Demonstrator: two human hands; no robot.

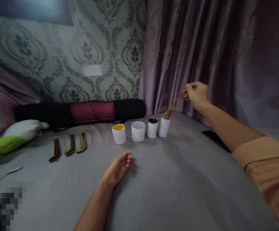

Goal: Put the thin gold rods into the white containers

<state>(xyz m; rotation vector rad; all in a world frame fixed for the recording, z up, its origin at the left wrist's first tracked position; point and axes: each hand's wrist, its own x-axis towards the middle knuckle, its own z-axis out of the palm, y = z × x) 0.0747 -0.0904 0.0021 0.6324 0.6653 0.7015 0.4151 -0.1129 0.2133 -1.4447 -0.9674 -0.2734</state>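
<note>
My right hand (197, 93) is raised at the right, thumb and fingers pinched on the upper end of a thin yellow-brown stick (176, 102). The stick slants down to the mouth of a tall white-wrapped jar (164, 126), where more brown pieces show at the rim. Low on the grey sheet rests my left hand (118, 167), fingers loosely curled with nothing in them. Beyond it stand a white cup with a yellow inside (119, 134), a wider white cup (138, 132) and a narrow white cup with a dark top (152, 129).
Three bundles of bent brown sticks (70, 146) lie at the left. Near them are a plush toy (16, 138) and a thin grey utensil (6, 173). A black and maroon roll (91, 111) lies along the wall. At the right is a dark phone (216, 140).
</note>
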